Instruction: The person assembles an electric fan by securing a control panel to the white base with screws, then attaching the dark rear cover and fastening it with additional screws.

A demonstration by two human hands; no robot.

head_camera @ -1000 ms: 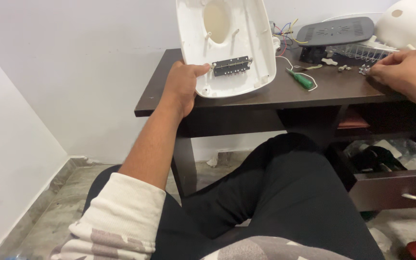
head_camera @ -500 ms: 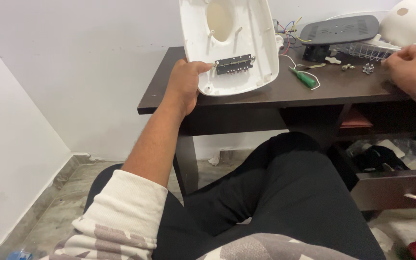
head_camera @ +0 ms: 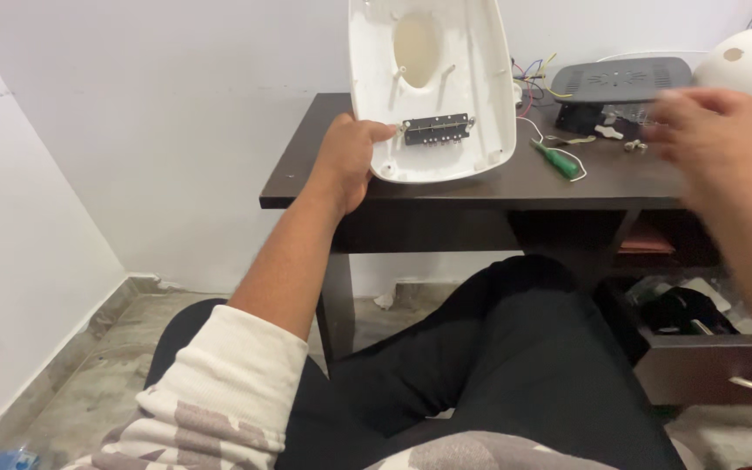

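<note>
Left hand [head_camera: 347,161] clamped on the lower left edge of the shell [head_camera: 433,87]: thumb on the inner face, tip just beside the switch block [head_camera: 436,129], fingers hidden behind. Shell stands nearly upright, bottom rim resting on the tabletop [head_camera: 515,178] near its front edge, hollow side toward the wearer.

Right hand [head_camera: 711,139] in the air over the right part of the tabletop, blurred; fingers loosely curled, cannot tell whether anything is in it.

Handling, judged: thin moulded plastic, light, stiff but likely to flex or crack at the rim if squeezed hard. Smooth, a bit slippery. The edge grip looks sound; best kept off the switch block and its pins.

Look: white, rounded oblong, glossy, raised rim. Oval opening in the upper half, small screw posts around it, dark narrow switch block across the lower middle.

Beyond: green screwdriver [head_camera: 556,160] just right of the shell, loose coloured wires [head_camera: 533,74] behind, dark vented cover [head_camera: 620,80], small screws [head_camera: 633,145], white dome [head_camera: 746,61] at far right.
</note>
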